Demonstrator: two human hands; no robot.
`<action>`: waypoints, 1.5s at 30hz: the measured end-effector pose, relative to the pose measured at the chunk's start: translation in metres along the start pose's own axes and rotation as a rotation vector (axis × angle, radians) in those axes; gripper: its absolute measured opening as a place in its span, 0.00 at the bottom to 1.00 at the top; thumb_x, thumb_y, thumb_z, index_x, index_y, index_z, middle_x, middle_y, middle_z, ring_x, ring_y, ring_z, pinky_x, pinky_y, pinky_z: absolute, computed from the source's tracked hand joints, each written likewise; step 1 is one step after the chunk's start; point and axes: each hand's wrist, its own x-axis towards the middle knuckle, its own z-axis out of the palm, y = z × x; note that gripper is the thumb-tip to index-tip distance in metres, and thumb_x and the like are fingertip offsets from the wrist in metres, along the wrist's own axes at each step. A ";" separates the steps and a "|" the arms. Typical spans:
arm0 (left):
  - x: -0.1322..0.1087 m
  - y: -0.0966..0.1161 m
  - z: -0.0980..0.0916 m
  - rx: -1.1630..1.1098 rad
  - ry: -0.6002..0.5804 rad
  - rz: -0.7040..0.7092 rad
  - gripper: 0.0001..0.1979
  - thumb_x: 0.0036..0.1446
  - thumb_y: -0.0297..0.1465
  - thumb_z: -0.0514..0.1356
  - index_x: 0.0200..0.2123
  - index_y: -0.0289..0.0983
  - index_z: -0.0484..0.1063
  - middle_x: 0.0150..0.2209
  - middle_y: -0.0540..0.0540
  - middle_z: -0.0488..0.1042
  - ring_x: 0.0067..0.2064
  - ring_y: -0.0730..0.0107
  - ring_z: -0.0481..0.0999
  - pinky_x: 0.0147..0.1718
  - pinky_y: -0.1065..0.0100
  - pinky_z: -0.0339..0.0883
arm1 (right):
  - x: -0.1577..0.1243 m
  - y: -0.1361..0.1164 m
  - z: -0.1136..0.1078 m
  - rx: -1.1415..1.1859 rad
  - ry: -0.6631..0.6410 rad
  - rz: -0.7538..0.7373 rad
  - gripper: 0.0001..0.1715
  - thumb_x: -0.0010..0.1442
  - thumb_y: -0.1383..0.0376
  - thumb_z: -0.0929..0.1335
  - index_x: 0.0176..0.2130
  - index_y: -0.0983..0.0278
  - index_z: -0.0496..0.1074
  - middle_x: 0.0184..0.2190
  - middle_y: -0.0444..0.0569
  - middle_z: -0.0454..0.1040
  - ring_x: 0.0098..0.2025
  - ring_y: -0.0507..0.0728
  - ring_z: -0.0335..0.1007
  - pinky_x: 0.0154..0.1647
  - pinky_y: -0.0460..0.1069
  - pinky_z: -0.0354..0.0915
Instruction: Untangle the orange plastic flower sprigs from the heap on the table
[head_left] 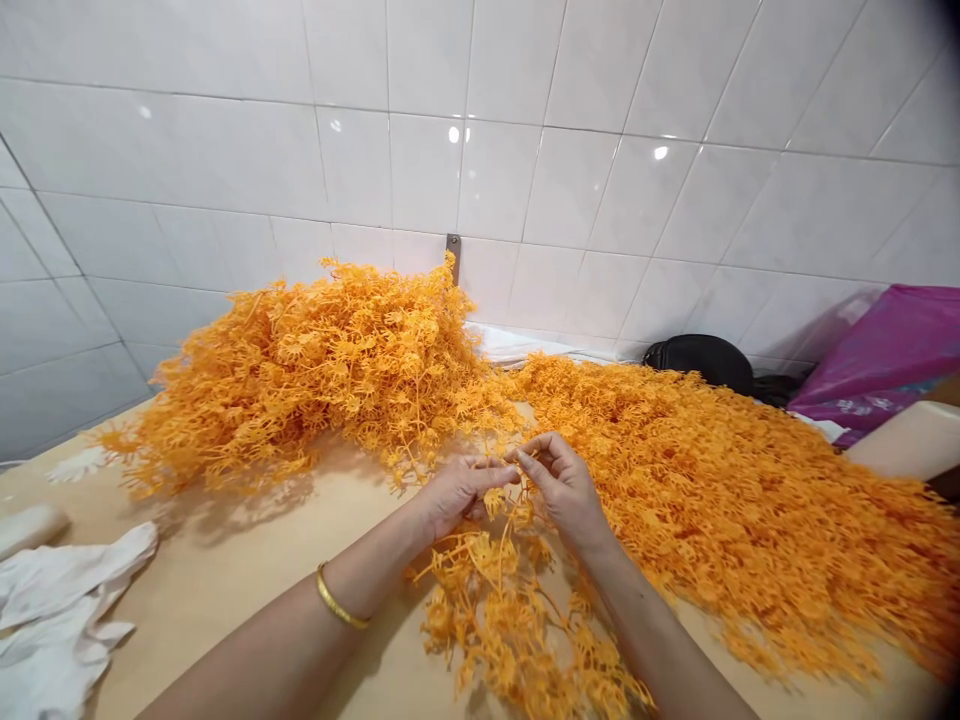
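Bare forearms [285, 640] driving in low, gold bangle [342, 597] on the left wrist! Now the left hand [457, 495] and right hand [562, 490] meet above the bench [225, 570], fingers pinched together on a loose orange sprig [510, 610] trailing toward the camera. Beyond them, a big orange heap [300, 370] to the left, a spread orange mass [735, 500] to the right, white cloth [52, 620] at far left!

A plain gold bangle [342, 597] circles the bare left forearm [386, 560].

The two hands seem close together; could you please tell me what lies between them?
In the head view, thin orange sprigs run between the left hand and the right hand.
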 end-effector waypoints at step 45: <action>0.008 -0.010 0.009 -0.240 0.274 0.111 0.07 0.39 0.23 0.58 0.20 0.35 0.60 0.18 0.55 0.59 0.17 0.84 0.57 0.13 0.80 0.46 | 0.003 -0.011 -0.031 -0.629 0.277 -0.306 0.13 0.56 0.64 0.58 0.40 0.62 0.67 0.37 0.53 0.67 0.42 0.60 0.61 0.43 0.55 0.56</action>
